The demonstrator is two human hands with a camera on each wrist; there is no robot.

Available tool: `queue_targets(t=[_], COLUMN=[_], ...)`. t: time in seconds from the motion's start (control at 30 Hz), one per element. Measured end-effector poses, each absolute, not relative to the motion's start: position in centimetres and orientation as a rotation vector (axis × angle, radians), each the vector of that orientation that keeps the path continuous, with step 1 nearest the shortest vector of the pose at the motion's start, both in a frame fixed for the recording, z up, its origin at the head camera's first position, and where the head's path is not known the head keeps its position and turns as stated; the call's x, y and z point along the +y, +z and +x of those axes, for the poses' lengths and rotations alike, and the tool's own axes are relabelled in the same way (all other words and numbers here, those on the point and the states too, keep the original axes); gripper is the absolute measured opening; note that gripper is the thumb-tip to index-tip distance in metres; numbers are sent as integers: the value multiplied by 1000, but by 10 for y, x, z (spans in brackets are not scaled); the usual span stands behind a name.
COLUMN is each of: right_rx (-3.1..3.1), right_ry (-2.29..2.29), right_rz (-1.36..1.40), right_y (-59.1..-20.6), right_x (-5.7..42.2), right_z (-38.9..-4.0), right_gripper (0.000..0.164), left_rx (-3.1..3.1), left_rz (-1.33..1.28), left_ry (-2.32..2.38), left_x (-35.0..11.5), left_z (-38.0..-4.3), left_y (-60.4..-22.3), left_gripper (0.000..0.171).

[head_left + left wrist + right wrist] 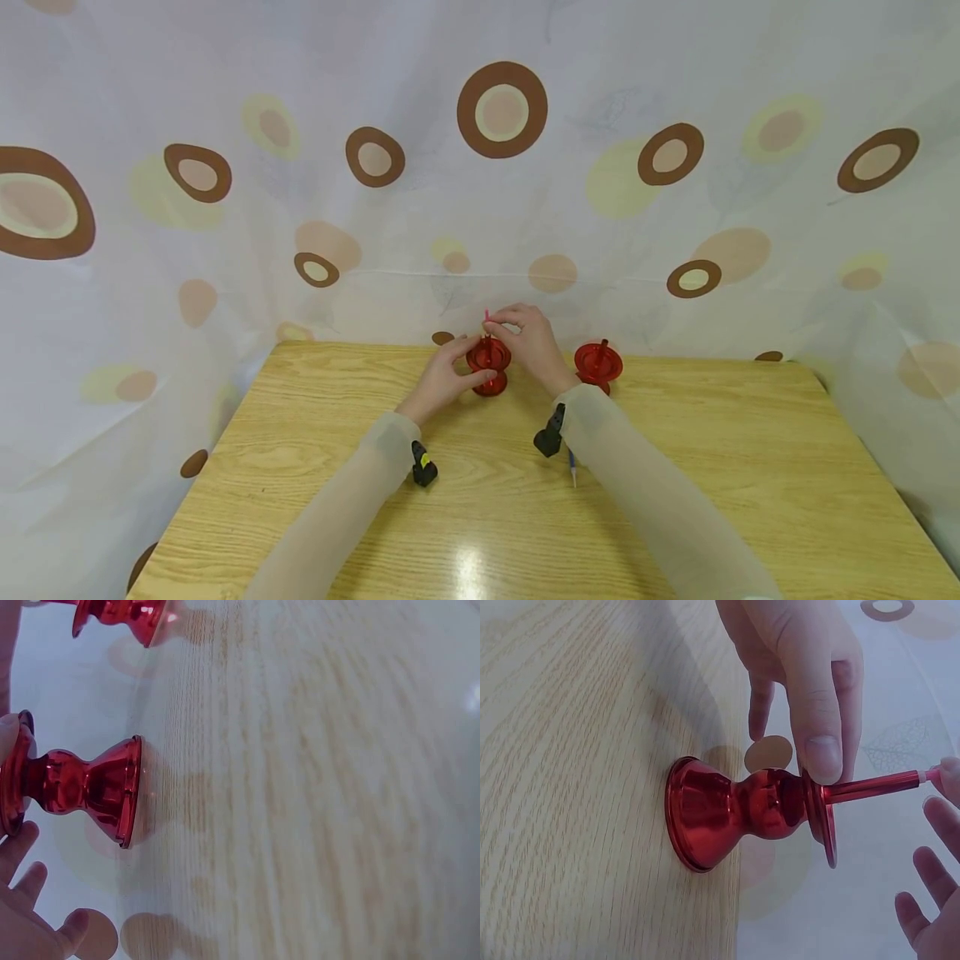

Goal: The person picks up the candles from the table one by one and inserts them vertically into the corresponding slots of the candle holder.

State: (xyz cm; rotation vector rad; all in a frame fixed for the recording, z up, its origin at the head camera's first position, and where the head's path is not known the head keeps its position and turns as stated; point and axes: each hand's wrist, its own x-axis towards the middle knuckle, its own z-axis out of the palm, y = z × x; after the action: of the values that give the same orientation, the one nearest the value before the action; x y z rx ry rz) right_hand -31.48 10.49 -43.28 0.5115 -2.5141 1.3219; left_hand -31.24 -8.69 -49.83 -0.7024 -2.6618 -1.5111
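Observation:
A shiny red candle holder (490, 379) stands upright near the table's back edge, its flared foot (701, 817) on the wood. My left hand (444, 379) holds it by the saucer rim (13, 780), thumb on the near side. From the saucer rises a narrow red tube (874, 787). Over its top my right hand (528, 337) pinches a slim pink stick (487, 315) between thumb and finger. The stick's pale end (922, 777) meets the tube's mouth, while its other part is mostly hidden by the fingertips in the right wrist view.
A second red candle holder (598, 362) stands to the right, partly behind the right wrist. Below the right forearm lies a blue pencil (573, 468), its tip toward the front. A patterned white curtain (555, 225) hangs right behind the wooden table (480, 500).

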Motion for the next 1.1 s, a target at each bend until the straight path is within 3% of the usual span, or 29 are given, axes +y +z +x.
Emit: queue_targets(t=[1.1], right_rx=[-2453], right_ry=[1308], right_rz=[544], right_y=[-441], right_x=[103], right_z=[-314], right_gripper=[19], left_rx=[-2676], left_rz=[-675], left_ry=[-1500], left_x=[-87], left_z=[-313], left_y=[-498], left_gripper=[73])
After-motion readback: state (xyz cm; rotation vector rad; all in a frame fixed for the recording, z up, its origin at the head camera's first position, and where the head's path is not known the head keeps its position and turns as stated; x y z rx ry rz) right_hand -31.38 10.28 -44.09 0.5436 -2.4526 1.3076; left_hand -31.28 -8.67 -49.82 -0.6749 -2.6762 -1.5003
